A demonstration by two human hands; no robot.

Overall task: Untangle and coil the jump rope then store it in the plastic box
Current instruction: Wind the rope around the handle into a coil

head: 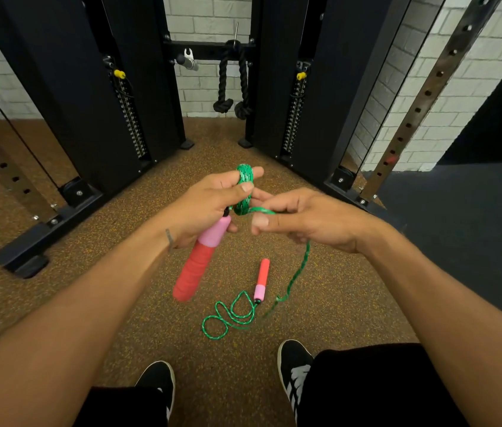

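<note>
My left hand [209,201] holds a tight coil of green jump rope [244,188] between thumb and fingers. One red and pink handle [200,260] hangs down from that hand. My right hand [302,220] pinches the green rope strand just right of the coil. From there the rope drops to the floor and ends in loose loops [231,315]. The second red and pink handle [262,280] lies on the floor beside those loops. No plastic box is in view.
A black cable machine [89,87] with weight stacks stands ahead on speckled brown rubber flooring [89,303]. A black rope attachment [231,84] hangs at its centre. A perforated steel upright [422,100] leans at right. My two black shoes [293,365] are below.
</note>
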